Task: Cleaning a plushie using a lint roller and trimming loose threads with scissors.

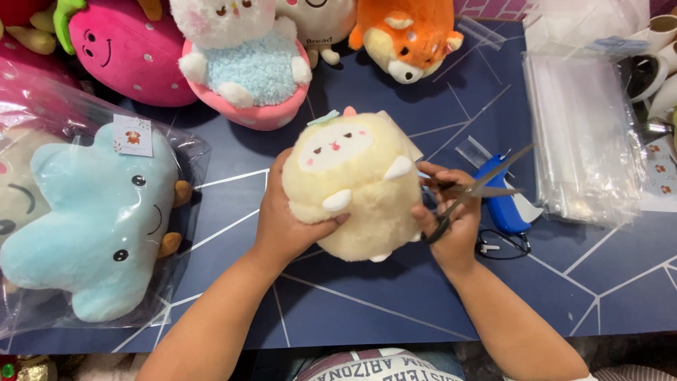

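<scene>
- Pale yellow plush toy (356, 190) lying face-up near the middle of the dark blue table (395, 296), between the two hands; white face patch toward the far side, small white paws showing on the front
- Left hand (282, 226) cupped round the toy's left flank, fingers curled under its lower front, thumb hidden behind the fur; closed loosely on the toy, pile dented only a little
- Right hand (451, 219) against the toy's right side, closed round the handles of a pair of scissors (479, 189); blades parted, tips pointing away to the right, over a blue tagging gun (502, 204)
- Likely handling: light, soft and squashy, springing back after a squeeze; fluffy pile probably a little slippery, so a broad cupped hold round the body seeming safer than a pinch on a paw or ear; nothing fragile apart from the stitching and any tag beside the blades
- Stack of clear plastic bags (585, 141) to the right, well apart from the toy; thin black cord loop (502, 245) just beside the right wrist
- Light blue star plush in a clear bag (92, 226) at the left; pink strawberry plush (130, 53), white plush in a pink seat (243, 63) and orange dog plush (405, 35) along the far edge
</scene>
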